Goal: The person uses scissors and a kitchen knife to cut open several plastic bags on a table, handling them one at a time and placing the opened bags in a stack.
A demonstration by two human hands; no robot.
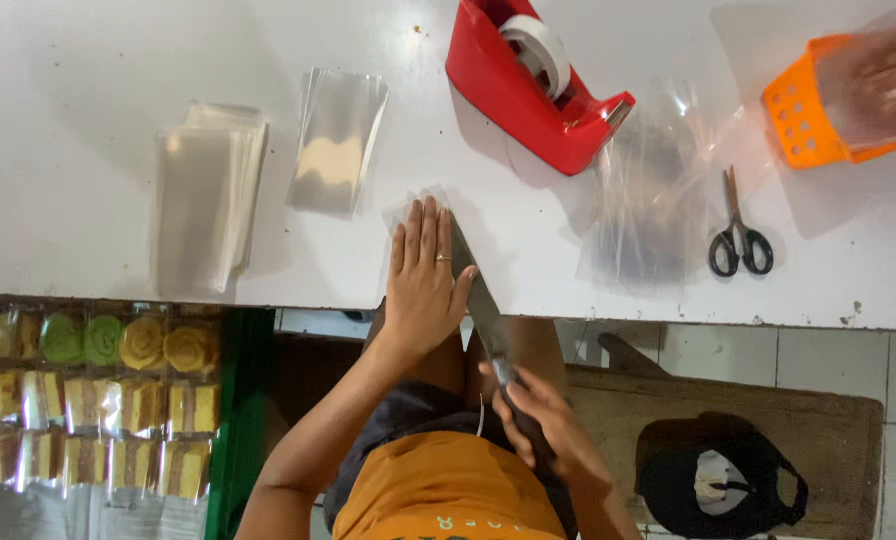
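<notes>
Fingers point(423, 240) of left hand point(423, 285): flat, spread, pressing clear bags point(408, 212). Right hand point(548, 425): fingers closed round knife point(483, 305), blade just right of left fingers. Tape dispenser point(528, 90) beyond.

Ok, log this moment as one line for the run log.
left hand: flat on clear plastic sheet | right hand: grips knife handle | blade along left hand's edge | white table | scissors untouched
</notes>
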